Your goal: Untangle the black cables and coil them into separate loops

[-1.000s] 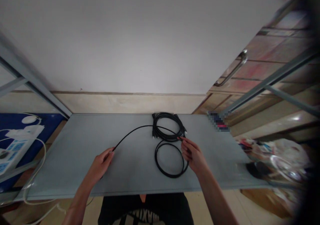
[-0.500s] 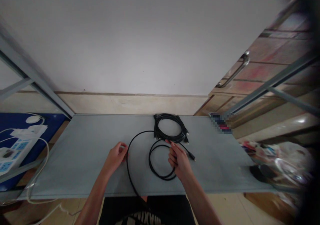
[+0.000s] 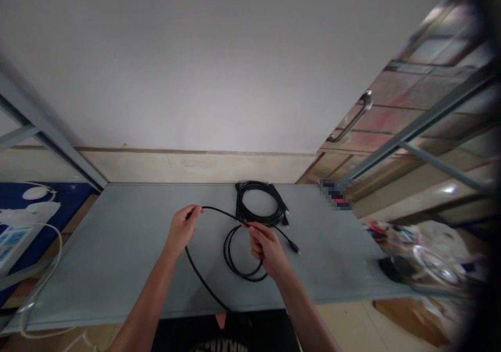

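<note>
Black cable (image 3: 213,212) pinched in both hands over the grey counter (image 3: 117,247). Left hand (image 3: 183,230) closed on the strand at its top, fingertips clamped near the high point of the arc. Right hand (image 3: 266,245) closed too, gripping the top of a small loop (image 3: 238,258) gathered from the same cable, loop resting flat on the counter just left of the wrist. Hands set apart, joined by a short stretch of cable running roughly left to right, dipping slightly toward the right hand. From the left hand, cable dropped down and swept toward the near edge, slipping off the counter (image 3: 219,302) near the middle. Free end with plug (image 3: 294,247) stuck out to the right of the right hand, pointing right and a little toward the near edge. Long axis of the working stretch lay across the counter, side to side.

Further back, near the far edge, a second coil (image 3: 260,206) of black cable, lying flat, touching or just beside the held strand; could not tell which. Off the left end, a white power strip (image 3: 11,232) on a blue surface with a white cord (image 3: 50,268) curling down. No legible writing anywhere; markings on the strip too blurred to read. Right side showed a wooden door (image 3: 391,112) with a metal handle (image 3: 354,119).
</note>
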`<state>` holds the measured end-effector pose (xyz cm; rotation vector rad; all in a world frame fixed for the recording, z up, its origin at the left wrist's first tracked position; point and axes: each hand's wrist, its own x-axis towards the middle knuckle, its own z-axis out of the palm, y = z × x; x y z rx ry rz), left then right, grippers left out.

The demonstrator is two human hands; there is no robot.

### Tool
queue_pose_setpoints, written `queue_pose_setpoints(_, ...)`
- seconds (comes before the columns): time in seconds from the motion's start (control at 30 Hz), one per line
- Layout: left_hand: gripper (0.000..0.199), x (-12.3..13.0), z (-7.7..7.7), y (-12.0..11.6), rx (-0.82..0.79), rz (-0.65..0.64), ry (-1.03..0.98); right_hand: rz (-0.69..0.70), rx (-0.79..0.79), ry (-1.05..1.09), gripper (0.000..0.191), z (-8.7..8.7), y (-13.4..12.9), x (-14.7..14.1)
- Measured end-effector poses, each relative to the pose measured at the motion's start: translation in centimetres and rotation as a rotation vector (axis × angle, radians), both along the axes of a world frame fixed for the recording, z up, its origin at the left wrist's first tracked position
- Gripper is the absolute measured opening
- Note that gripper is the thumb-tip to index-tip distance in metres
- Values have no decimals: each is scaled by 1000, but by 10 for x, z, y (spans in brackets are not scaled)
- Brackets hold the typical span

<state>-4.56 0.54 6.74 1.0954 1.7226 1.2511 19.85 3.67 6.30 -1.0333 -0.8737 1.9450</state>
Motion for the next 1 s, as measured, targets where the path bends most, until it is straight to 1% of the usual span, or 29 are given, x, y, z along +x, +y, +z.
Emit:
queue_pose_setpoints(0.1,42,-26,0,-6,4,88,-187,57,52,-74,33,2,5,18)
queue_pose_setpoints(0.17,41,-42,0,-12,51,198,-270,50,67,-87,32,3,7,29)
queue_pose_setpoints(0.2,40,-49,0,-14,64,228,-307,42,70,-89,32,2,8,33)
queue_pose_setpoints(0.33,42,-70,-1,-25,72,302,-396,29,73,-87,33,-4,9,43)
queue_pose_setpoints(0.4,43,-77,-4,-29,84,366,-433,-8,81,-78,33,-10,9,46)
queue_pose_setpoints(0.47,44,-81,-8,-34,72,415,-472,-59,81,-69,32,-16,10,49)
queue_pose_setpoints(0.57,43,-81,-15,-41,22,407,-520,-133,62,-64,32,-22,12,53)
queue_pose_setpoints(0.7,43,-80,-20,-47,-1,386,-554,-217,77,-58,34,-19,16,55)
queue_pose_setpoints(0.8,43,-84,-19,-50,-20,385,-576,-227,128,-111,36,-14,23,58)
queue_pose_setpoints(0.87,43,-87,-19,-50,-8,407,-594,-218,148,-140,37,-12,25,59)
queue_pose_setpoints(1.0,42,-84,-24,-52,29,474,-677,-140,105,-91,36,-17,17,54)
